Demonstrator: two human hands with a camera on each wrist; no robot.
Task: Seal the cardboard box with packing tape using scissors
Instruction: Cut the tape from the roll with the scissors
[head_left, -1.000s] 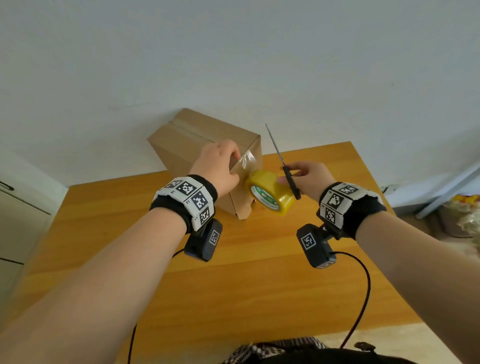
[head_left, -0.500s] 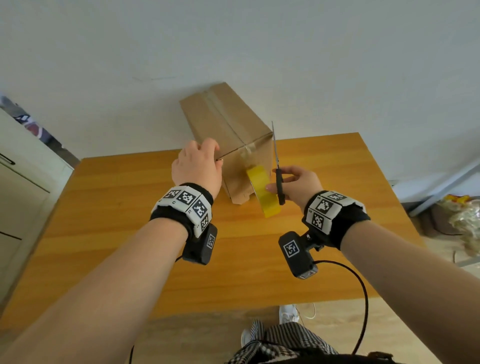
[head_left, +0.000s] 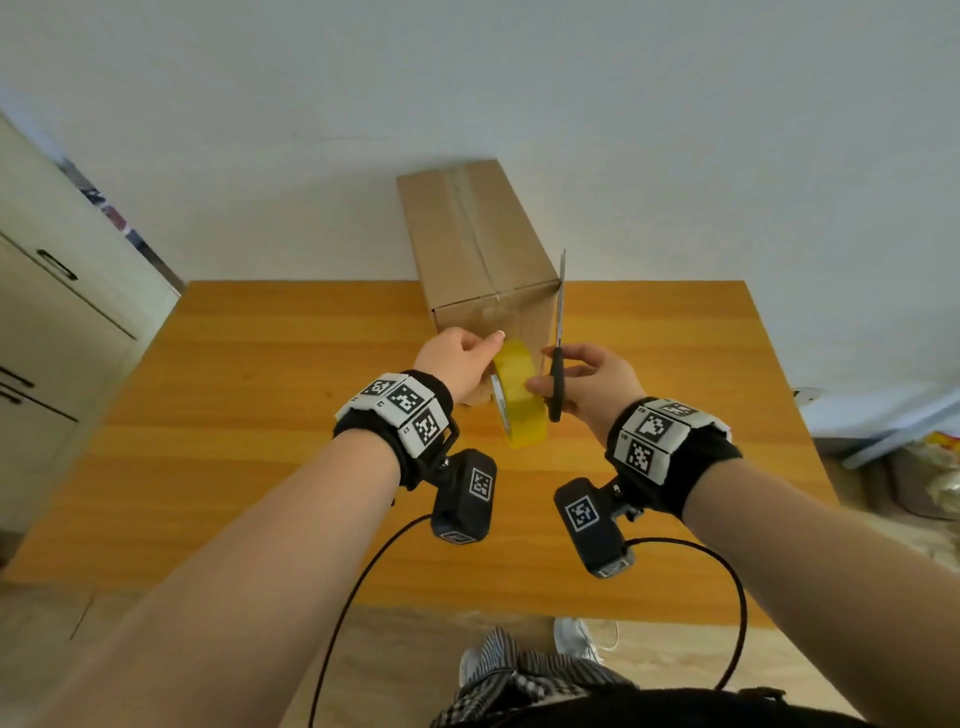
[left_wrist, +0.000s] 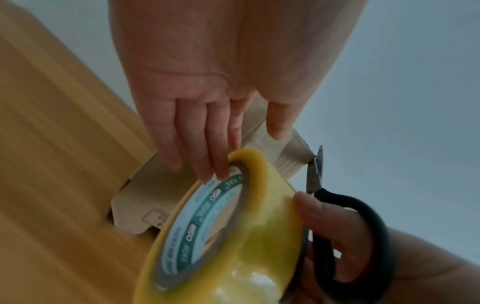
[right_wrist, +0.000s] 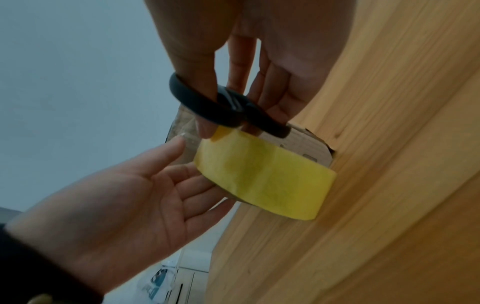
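Observation:
A brown cardboard box (head_left: 478, 249) stands on the wooden table (head_left: 260, 415), its near end facing me. A yellow tape roll (head_left: 519, 400) hangs edge-on in front of that end, joined to the box by a clear strip of tape (left_wrist: 285, 156). My left hand (head_left: 467, 353) reaches to the roll with straight fingers (left_wrist: 215, 164) whose tips touch its inner rim, the thumb lying on the strip. My right hand (head_left: 571, 374) grips black-handled scissors (head_left: 557, 374), thumb and fingers through the loops (right_wrist: 207, 107). The blades point up beside the box's right corner, and one right finger touches the roll's outer face (left_wrist: 259, 236).
White cabinets (head_left: 47, 312) stand to the left of the table and a white wall runs behind the box. Black cables (head_left: 727, 597) hang from the wrist cameras over the table's near edge. Clutter lies on the floor at the right (head_left: 924, 467).
The box's narrow end has turned further toward me. My left hand left the box top and came down to the roll. The scissors stay upright in my right hand.

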